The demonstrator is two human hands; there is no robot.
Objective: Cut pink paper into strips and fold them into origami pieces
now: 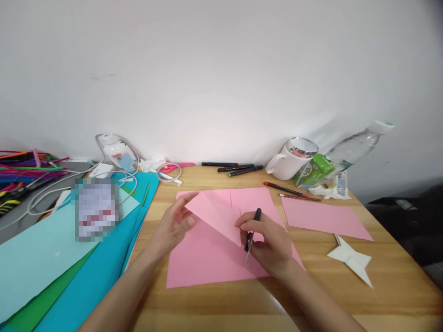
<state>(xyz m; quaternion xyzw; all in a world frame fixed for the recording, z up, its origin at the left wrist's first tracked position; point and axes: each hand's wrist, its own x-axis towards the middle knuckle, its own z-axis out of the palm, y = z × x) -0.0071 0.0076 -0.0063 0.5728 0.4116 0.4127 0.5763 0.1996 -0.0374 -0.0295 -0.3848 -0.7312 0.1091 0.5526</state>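
A pink paper sheet (197, 263) lies on the wooden table in front of me, with another pink piece (214, 207) on top, its left corner raised. My left hand (176, 226) is at that raised corner, fingers stretched along its edge and thumb apart below. My right hand (268, 240) is closed around a slim black craft knife (257, 215), its pointed metal tip slanting down over the pink paper. The fingertips of this hand also touch the upper piece's right part. A thin dark slit or line runs near the top middle of the pink paper.
Right of the sheet lie a pink strip (325, 216), a white folded paper star (351, 259) and a red-black pen (284, 189). Behind stand a white mug (287, 161), green carton (314, 169) and leaning plastic bottle (356, 147). Blue paper (86, 295), cables and a blurred device (97, 207) occupy the left.
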